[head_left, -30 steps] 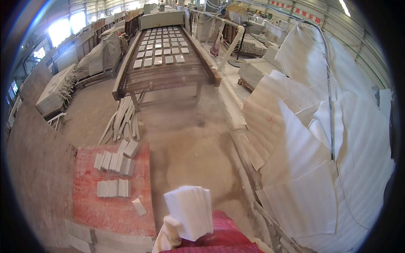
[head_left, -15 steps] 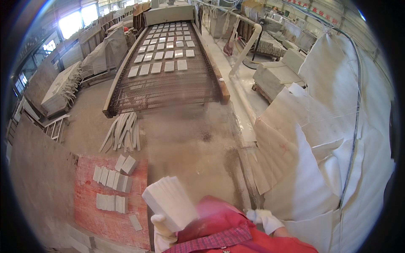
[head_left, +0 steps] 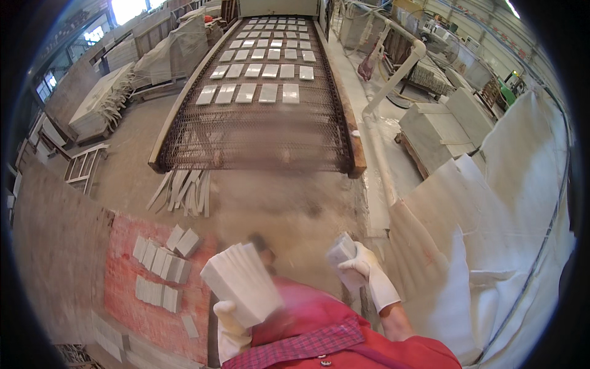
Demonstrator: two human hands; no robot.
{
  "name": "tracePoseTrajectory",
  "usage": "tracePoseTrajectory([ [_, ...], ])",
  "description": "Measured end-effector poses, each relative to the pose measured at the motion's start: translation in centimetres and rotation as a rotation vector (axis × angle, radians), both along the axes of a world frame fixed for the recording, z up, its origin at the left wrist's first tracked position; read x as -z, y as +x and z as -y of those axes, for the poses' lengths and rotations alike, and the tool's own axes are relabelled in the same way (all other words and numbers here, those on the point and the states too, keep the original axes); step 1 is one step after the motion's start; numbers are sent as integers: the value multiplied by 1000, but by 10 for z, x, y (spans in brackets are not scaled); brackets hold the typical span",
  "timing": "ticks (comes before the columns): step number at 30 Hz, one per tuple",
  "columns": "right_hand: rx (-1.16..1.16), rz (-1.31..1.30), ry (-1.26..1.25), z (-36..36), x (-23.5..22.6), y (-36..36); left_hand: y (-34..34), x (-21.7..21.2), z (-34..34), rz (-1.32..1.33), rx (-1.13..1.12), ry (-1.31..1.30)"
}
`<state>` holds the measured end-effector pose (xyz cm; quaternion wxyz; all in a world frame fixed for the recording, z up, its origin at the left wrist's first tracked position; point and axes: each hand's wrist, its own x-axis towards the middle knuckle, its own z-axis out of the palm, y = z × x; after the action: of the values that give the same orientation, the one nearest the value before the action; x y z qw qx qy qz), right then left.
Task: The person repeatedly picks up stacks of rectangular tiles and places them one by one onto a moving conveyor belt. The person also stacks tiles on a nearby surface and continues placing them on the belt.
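In my gloved left hand [head_left: 230,326] a fanned stack of pale stone tiles [head_left: 243,283] rests upright against my front, the thumb over its near side. My right hand [head_left: 362,267], in a white glove, grips a grey-white stone tile [head_left: 345,258] a little blurred by motion; whether it is one tile or more I cannot tell. Ahead, rows of light tiles [head_left: 268,93] lie spaced apart on a brown mesh conveyor belt [head_left: 246,135]. On the red board [head_left: 153,320] at left stand short rows of similar tiles [head_left: 161,264].
Stone strips [head_left: 190,192] lie under the belt's near end. To the right, a white pipe [head_left: 393,80] and large white sheeting [head_left: 442,209] border the floor. Stone blocks [head_left: 442,132] sit on a pallet behind. A metal frame [head_left: 86,166] and stacked slabs [head_left: 101,101] stand at left.
My right hand has risen from low beside my body toward the front and now shows a tile in it. The left hand's stack stays nearly in place; the view has shifted toward the belt.
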<state>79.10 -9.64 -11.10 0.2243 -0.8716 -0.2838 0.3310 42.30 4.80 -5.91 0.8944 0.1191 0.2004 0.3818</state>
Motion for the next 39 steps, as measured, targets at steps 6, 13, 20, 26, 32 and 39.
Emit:
tracePoseTrajectory([
  [6, 91, -707, 543, -187, -29, 0, 68, 4, -128, -29, -37, 44],
  [13, 147, -733, 590, -408, -44, 11, 94, -16, -246, 18, 4, -62],
  [20, 404, -853, 478, -527, -55, 16, 83, 7, -276, -64, -119, -105],
  [26, 452, -791, 359, -548, -51, 15, 85, 3, -278, -153, -250, -92],
  [32, 81, -374, 73, -555, -64, 26, 94, -16, -289, -251, -325, -38],
  [39, -201, -54, -136, -553, -74, 55, 101, -9, -304, -270, -297, 55],
])
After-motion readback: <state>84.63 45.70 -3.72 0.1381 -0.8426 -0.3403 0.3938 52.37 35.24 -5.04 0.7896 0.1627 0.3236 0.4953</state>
